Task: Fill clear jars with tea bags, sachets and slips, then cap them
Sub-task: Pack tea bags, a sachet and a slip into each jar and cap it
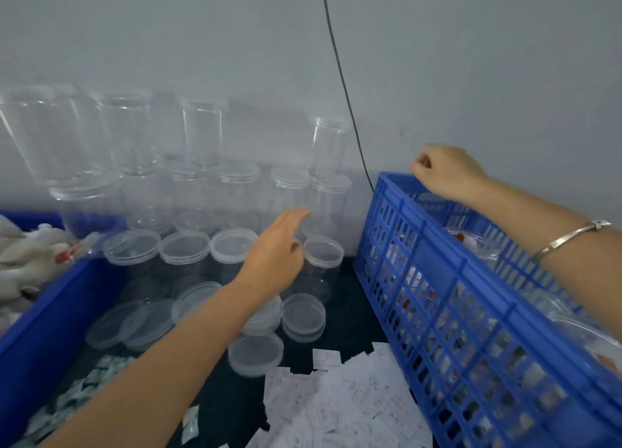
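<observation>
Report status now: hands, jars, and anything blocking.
Left hand open, reaching to jars. Right hand closed on crate rim. Loose lids below the reach.

The left hand [277,255] reaches forward, palm down, fingers straight and together, gripping nothing; the right hand [447,175] is curled closed, forearm stretched out, a bangle [568,239] on its wrist.

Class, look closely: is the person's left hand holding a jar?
No: the left hand reaches open and empty over the jars, fingers outstretched.
</observation>
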Demonstrator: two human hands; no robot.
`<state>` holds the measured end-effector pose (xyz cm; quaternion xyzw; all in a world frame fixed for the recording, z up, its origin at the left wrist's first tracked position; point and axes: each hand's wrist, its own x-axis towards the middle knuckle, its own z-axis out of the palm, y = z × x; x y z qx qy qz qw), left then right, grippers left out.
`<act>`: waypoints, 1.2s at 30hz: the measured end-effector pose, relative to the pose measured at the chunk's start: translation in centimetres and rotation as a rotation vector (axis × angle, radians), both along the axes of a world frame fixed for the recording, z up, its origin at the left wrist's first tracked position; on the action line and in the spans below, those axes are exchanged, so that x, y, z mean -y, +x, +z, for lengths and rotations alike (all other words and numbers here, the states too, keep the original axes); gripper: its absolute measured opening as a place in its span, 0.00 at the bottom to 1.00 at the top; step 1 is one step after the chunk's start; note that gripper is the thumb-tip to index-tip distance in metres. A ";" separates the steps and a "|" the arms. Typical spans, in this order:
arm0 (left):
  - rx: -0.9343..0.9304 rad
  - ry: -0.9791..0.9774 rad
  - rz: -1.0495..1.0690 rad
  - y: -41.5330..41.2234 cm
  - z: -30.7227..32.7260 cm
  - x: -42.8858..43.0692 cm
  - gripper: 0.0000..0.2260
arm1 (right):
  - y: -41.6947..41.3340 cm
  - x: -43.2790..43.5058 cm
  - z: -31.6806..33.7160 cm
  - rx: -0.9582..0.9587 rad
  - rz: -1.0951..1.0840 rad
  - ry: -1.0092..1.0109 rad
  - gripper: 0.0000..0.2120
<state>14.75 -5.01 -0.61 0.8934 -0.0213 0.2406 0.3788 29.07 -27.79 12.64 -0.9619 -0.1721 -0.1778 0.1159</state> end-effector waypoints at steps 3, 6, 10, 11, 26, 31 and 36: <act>-0.001 -0.118 0.155 -1.5 0.6 -3.7 0.23 | -3.2 -5.8 0.0 0.041 0.204 0.043 0.06; 0.015 -0.126 0.245 -2.6 2.5 -6.8 0.21 | -5.6 -11.3 -0.8 0.001 0.324 0.075 0.05; 0.125 -0.155 0.301 -3.1 6.8 -10.6 0.19 | -6.7 -17.1 -0.8 -0.092 0.396 0.258 0.11; 0.149 -0.171 0.316 -3.1 7.9 -11.6 0.19 | -6.8 -18.4 -0.6 -0.120 0.407 0.324 0.14; -0.196 -0.428 0.278 2.9 9.0 -18.2 0.27 | -4.4 -31.7 -2.1 -0.523 0.322 0.648 0.40; -0.194 -0.491 0.260 4.9 8.7 -19.2 0.30 | -3.4 -32.9 -2.6 -0.549 0.351 0.646 0.42; -0.147 -0.549 0.221 4.1 8.8 -18.4 0.20 | -4.7 -32.5 -2.7 -0.544 0.405 0.736 0.33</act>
